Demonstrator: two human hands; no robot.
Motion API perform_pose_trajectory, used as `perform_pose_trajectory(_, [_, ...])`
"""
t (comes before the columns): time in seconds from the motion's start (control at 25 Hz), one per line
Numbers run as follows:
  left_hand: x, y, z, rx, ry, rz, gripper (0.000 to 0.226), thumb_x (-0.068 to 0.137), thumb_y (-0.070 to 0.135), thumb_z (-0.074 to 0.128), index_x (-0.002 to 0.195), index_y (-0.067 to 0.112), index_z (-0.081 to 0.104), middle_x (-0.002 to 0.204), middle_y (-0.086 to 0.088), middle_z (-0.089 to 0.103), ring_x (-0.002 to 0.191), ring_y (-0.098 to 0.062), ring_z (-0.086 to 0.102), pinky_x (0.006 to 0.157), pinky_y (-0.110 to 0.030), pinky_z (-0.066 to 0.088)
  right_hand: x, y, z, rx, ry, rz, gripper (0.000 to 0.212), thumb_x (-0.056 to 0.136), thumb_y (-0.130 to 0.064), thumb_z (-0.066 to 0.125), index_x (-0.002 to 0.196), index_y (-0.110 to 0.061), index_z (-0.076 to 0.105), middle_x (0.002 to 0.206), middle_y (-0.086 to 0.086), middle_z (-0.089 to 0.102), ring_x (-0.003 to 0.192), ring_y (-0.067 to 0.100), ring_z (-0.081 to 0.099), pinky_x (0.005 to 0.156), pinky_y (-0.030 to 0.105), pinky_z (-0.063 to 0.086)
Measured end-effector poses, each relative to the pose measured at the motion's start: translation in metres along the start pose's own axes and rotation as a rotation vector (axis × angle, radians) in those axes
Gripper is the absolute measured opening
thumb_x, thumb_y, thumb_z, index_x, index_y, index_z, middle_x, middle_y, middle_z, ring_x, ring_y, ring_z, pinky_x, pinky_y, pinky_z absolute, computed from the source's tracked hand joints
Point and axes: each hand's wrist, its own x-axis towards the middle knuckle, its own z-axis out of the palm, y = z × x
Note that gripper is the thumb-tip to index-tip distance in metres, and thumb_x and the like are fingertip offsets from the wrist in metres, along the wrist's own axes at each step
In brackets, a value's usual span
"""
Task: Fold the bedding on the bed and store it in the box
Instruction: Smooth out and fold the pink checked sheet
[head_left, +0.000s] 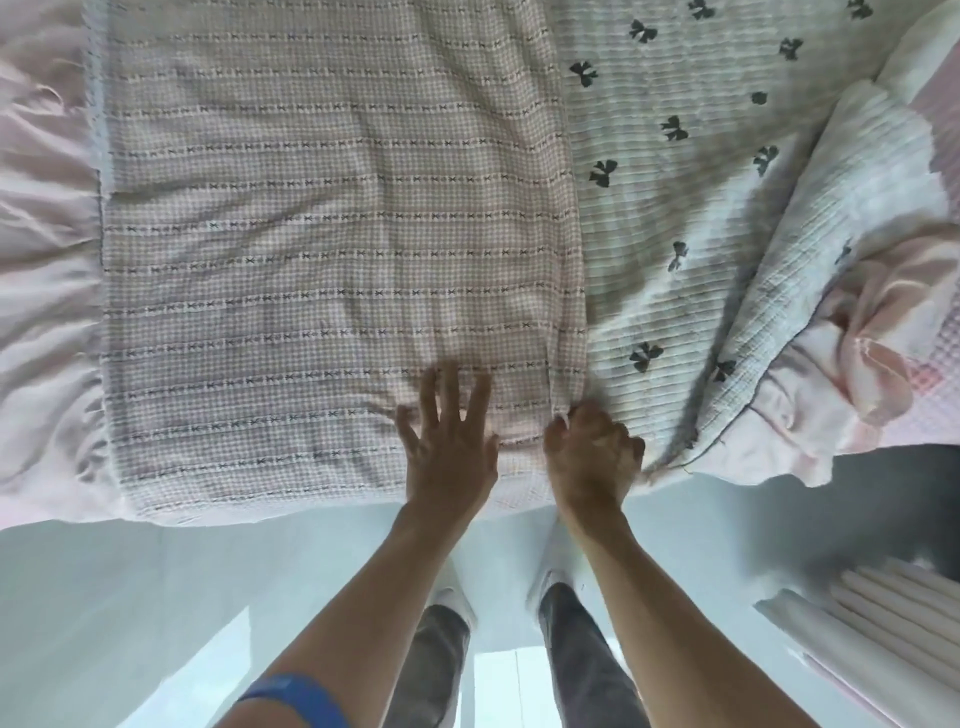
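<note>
On the bed (47, 270), the checked blanket (332, 218) fills frame centre; left hand (449, 447) presses flat, right hand (592, 457) pinches its lower-right corner.

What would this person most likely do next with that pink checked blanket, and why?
Probably lift the corner across to fold it: the right hand pinches the near right corner of the pink checked blanket, while the left hand lies flat on it with fingers spread, pinning it down.
</note>
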Motion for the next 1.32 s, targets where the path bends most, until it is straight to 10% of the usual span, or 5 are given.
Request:
perform_pose_trajectory(0.52, [-0.001, -0.003, 0.003, -0.015, -0.018, -0.003, 0.074, 0.092, 0.039, 0.06, 0.155, 0.027, 0.023, 0.163, -0.009, 0.01, 0.149, -0.034, 0.008, 0.111, -0.068, 0.021, 0.012, 0.041, -0.036, 0.507, -0.011, 0.223, 0.015, 0.08, -0.028, 0.068, 0.073, -0.016, 0.071, 0.074, -0.001, 0.071, 0.072, 0.021, 0.064, 0.067, 0.028, 0.044])
perform_pose_trajectory(0.68, [-0.002, -0.002, 0.005, -0.007, 0.018, -0.013, 0.073, 0.09, 0.037, 0.062, 0.153, 0.026, 0.027, 0.162, -0.01, 0.015, 0.148, -0.035, 0.014, 0.109, -0.069, 0.024, 0.02, 0.046, -0.029, 0.802, -0.289, 0.1, 0.021, 0.086, -0.032, 0.067, 0.073, -0.015, 0.065, 0.064, -0.007, 0.064, 0.059, 0.001, 0.056, 0.057, 0.021, 0.039])
perform_pose_trajectory(1.0, [-0.019, -0.007, 0.007, 0.011, 0.023, 0.001, 0.077, 0.094, 0.042, 0.055, 0.157, 0.027, 0.013, 0.165, -0.006, 0.0, 0.151, -0.029, 0.002, 0.11, -0.069, 0.022, -0.004, 0.069, -0.014, 1.015, -0.565, 0.238, 0.026, 0.102, -0.038, 0.045, 0.088, -0.021, 0.06, 0.08, 0.002, 0.068, 0.074, 0.021, 0.063, 0.065, 0.038, 0.051])
perform_pose_trajectory(1.32, [-0.035, 0.001, 0.015, -0.012, -0.016, -0.08, 0.084, 0.092, 0.039, 0.061, 0.157, 0.027, 0.008, 0.165, -0.005, -0.004, 0.151, -0.028, -0.002, 0.112, -0.067, 0.02, -0.054, 0.111, 0.002, 0.663, -0.933, -0.086, 0.037, 0.075, -0.056, 0.064, 0.078, -0.019, 0.067, 0.073, -0.014, 0.071, 0.071, 0.002, 0.065, 0.069, 0.029, 0.05])
